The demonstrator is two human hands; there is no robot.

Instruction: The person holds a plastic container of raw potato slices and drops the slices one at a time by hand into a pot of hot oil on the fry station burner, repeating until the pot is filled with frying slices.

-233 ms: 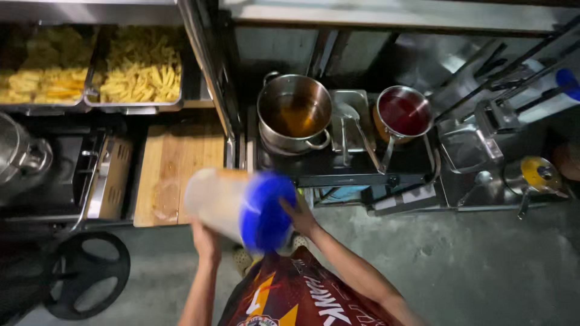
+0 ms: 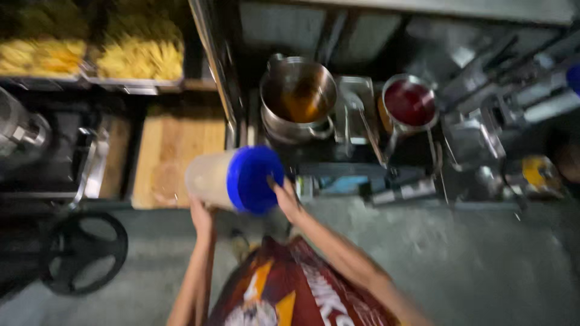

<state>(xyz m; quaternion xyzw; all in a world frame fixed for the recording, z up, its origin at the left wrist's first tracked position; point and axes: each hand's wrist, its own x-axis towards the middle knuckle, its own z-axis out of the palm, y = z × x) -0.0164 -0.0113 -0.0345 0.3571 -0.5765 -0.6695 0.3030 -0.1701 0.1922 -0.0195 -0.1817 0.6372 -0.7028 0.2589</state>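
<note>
While tub is held sideways at chest height | body is gripped from below by left hand | blue lid is grasped at its rim by right hand | best kept level, lid pressed evenly | steel pot sits beyond hands.

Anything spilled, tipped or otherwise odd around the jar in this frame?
Nothing spilled. The translucent jar lies sideways in the air, left hand under its body, right hand on its blue lid. Both pots, amber and red, stand upright.
</note>
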